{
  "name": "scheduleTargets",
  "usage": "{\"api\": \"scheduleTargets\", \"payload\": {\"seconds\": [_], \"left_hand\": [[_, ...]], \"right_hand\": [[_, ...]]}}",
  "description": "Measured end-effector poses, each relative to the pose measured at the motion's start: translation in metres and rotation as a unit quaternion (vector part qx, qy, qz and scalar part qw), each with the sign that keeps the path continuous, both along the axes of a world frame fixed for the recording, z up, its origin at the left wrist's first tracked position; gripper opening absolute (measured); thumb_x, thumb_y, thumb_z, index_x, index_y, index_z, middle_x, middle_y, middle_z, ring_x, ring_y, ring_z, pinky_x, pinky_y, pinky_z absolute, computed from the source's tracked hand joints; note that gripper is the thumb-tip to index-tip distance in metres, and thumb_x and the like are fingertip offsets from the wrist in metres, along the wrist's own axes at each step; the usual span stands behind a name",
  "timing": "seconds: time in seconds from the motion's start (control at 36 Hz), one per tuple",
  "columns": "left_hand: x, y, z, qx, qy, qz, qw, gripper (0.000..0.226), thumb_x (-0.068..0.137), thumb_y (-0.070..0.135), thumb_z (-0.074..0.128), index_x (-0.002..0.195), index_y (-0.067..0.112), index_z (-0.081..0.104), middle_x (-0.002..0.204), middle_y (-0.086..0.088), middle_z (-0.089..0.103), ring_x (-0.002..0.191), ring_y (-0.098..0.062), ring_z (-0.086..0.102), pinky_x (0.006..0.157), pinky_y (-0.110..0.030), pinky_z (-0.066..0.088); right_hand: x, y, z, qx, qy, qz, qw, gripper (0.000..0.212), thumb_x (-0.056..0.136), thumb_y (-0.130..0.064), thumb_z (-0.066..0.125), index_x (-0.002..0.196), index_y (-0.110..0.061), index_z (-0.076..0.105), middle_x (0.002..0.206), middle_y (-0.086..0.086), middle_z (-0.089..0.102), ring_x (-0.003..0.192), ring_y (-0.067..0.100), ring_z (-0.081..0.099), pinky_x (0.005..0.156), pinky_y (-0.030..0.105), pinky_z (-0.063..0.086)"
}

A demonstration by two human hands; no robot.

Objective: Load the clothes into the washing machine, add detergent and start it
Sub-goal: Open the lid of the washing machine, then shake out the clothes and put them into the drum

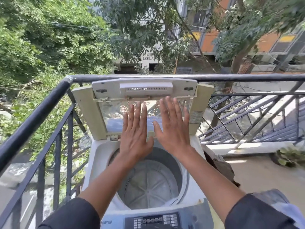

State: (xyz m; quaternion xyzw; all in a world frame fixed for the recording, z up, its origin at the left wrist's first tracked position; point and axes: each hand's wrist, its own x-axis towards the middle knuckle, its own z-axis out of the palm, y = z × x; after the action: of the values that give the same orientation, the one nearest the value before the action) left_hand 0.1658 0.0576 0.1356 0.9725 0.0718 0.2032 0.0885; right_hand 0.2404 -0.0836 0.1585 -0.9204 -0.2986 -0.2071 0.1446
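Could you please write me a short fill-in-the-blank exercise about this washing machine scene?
1. The lid of the washing machine stands ____.
2. The drum holds ____ clothes.
3. The left hand and right hand have ____ fingers.
4. The control panel lies ____ the person.

Missing words: open; no; straight; nearest

Your washer (97,156) was white, its lid (89,113) yellowed cream around a clear pane, its drum (148,184) pale grey with star-shaped ribs. Your panel (156,219) was light blue with black and white buttons. Your sleeves (72,214) were black, the railing (34,113) black, the trees (49,38) green, the building (209,42) orange and yellow
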Motion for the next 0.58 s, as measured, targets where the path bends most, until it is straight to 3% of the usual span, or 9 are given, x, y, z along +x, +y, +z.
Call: {"api": "scheduleTargets", "payload": {"seconds": [0.39, 0.58], "left_hand": [[-0.046, 0.000, -0.058, -0.062, 0.138, -0.132, 0.980, 0.111, 0.086, 0.054, 0.053, 0.167, 0.013, -0.012, 0.175, -0.007, -0.015, 0.161, -0.031, -0.016, 0.132, -0.053, 0.005], [-0.062, -0.020, -0.079, -0.121, 0.184, -0.219, 0.951, 0.096, 0.102, 0.046, 0.052, 0.167, 0.021, -0.013, 0.176, 0.004, -0.005, 0.163, -0.024, -0.009, 0.133, -0.048, 0.002]], "right_hand": [[-0.073, -0.059, -0.071, 0.046, 0.175, -0.064, 0.981, 0.072, 0.103, -0.050, 0.037, 0.164, -0.021, 0.013, 0.170, 0.003, 0.020, 0.157, 0.024, 0.017, 0.126, 0.048, 0.022], [-0.118, -0.101, -0.091, 0.038, 0.253, -0.148, 0.955, 0.064, 0.105, -0.050, 0.033, 0.162, -0.025, 0.020, 0.169, 0.001, 0.023, 0.156, 0.022, 0.018, 0.125, 0.047, 0.021]]}}
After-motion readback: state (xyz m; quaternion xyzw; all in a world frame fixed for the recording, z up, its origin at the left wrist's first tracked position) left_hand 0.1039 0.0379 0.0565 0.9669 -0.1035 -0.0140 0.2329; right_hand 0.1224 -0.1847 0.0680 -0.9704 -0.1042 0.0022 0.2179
